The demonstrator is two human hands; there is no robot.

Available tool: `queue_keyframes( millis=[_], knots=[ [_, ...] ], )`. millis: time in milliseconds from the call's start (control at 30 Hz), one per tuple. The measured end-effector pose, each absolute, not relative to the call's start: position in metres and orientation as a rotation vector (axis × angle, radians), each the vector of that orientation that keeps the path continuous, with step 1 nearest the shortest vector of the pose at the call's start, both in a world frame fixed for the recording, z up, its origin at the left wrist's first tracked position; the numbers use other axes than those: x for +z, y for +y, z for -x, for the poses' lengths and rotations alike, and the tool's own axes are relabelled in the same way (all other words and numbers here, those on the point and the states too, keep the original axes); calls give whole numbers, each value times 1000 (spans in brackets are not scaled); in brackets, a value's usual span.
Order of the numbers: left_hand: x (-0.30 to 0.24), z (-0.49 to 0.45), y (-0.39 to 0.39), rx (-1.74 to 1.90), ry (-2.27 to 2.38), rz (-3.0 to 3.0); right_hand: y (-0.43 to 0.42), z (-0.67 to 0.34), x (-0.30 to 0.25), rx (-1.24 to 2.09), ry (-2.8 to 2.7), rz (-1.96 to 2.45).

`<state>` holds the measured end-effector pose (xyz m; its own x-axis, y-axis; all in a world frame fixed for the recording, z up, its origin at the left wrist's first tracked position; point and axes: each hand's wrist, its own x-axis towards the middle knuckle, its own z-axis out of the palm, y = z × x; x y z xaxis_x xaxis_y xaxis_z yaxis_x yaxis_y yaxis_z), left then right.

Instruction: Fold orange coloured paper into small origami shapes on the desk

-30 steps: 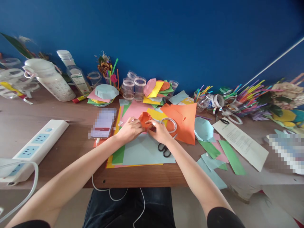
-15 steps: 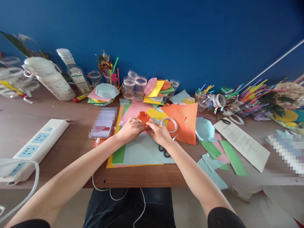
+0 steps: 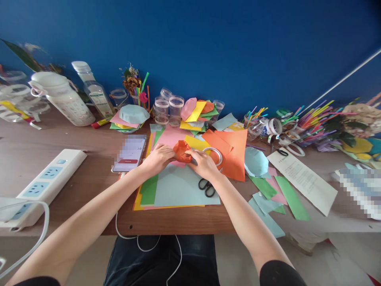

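A small cupped piece of folded orange paper (image 3: 182, 151) is held up between both hands over the stack of coloured sheets. My left hand (image 3: 160, 157) grips its left edge with the fingers closed. At its right edge, my right hand (image 3: 203, 163) pinches the paper between thumb and fingers. Just behind my right hand lies a white roll of tape (image 3: 219, 155). Black-handled scissors (image 3: 206, 187) rest below that hand on a light blue sheet (image 3: 181, 190); their blades are partly hidden by the hand.
A phone (image 3: 129, 155) and a white power strip (image 3: 50, 182) lie to the left. Larger orange sheets (image 3: 236, 159), a light blue paper bowl (image 3: 256, 162) and green paper strips (image 3: 293, 198) spread to the right. Clear cups (image 3: 176, 111) and folded paper pieces (image 3: 196, 113) stand along the wall.
The orange paper has been turned and its hollow shows differently. My left hand has shifted slightly left and my right hand slightly right, uncovering more of the paper.
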<state>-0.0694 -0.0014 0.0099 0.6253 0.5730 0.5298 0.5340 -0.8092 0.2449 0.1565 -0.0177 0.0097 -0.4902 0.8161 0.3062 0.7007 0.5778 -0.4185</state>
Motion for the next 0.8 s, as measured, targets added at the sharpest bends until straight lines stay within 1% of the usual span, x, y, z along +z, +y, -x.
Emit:
queue_keyframes(
  millis=[300, 400, 667, 800],
  knots=[
    [12, 63, -9, 923, 1070, -2815, -17, -156, 10, 308, -2393, 1272],
    [9, 55, -13, 916, 1034, -2815, -20, -153, 12, 309, -2408, 1284],
    [2, 52, -10, 850, 1029, -2710, -20, -149, 13, 581, -2257, 1219],
    [4, 53, -9, 795, 1074, -2695, -18, -146, 12, 635, -2208, 1222]
  ],
)
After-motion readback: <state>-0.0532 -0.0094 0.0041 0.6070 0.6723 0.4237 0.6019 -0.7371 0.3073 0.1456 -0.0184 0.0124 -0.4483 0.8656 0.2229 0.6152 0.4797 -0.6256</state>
